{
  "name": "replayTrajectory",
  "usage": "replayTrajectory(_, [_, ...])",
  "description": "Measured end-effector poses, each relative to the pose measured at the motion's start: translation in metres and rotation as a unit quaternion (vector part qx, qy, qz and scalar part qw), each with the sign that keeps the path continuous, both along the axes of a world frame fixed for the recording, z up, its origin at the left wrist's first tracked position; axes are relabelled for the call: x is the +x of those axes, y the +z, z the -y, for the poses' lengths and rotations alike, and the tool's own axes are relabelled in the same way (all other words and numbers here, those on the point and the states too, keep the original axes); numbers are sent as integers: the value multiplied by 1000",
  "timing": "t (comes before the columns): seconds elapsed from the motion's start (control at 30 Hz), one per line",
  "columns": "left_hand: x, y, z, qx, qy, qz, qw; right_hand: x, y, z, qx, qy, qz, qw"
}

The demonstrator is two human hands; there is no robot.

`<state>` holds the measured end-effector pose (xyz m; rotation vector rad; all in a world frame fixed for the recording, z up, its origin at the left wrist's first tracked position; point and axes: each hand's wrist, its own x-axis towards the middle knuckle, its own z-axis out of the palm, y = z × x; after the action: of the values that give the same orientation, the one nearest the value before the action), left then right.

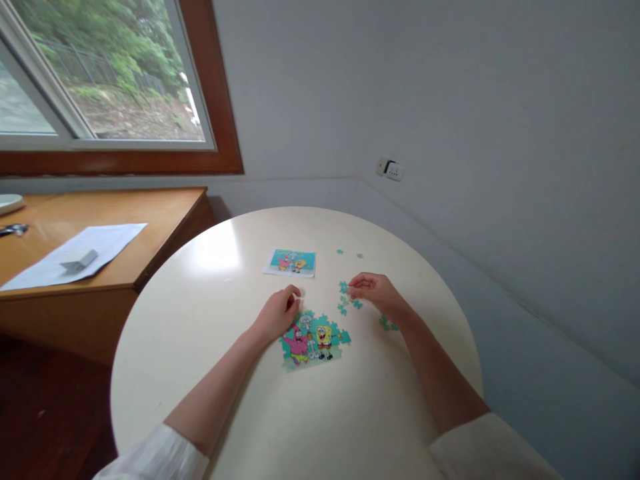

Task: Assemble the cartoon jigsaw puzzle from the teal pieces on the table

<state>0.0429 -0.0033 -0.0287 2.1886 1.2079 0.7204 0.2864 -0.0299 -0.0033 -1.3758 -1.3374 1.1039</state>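
My left hand rests loosely curled at the upper left edge of a partly joined jigsaw puzzle; thumb and forefinger are apart and I see nothing between them. The joined part shows a pink starfish figure, a pale figure and a yellow square figure on teal. To the right, the fingertips of my right hand come together on what looks like a small puzzle piece, partly hidden by the fingers. Several loose puzzle pieces lie just under and beside those fingertips. More loose pieces sit beneath my right wrist.
A reference picture card lies behind the puzzle on the round white table. Two stray pieces are farther back. At left stands a wooden desk with paper and a small grey block. A wall socket is behind.
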Motion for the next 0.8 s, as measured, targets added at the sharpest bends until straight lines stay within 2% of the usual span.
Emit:
replayTrajectory(0.27, [0,-1,-2,-6,3,21,1000,-5,-3,-2,7,-53,-31,998])
replayTrajectory(0.4, [0,-2,-4,-10,2,40,999,-8,-1,3,26,-48,-22,998])
replayTrajectory(0.8, [0,-5,-6,-14,2,41,999,-20,4,51,-52,-52,-41,996])
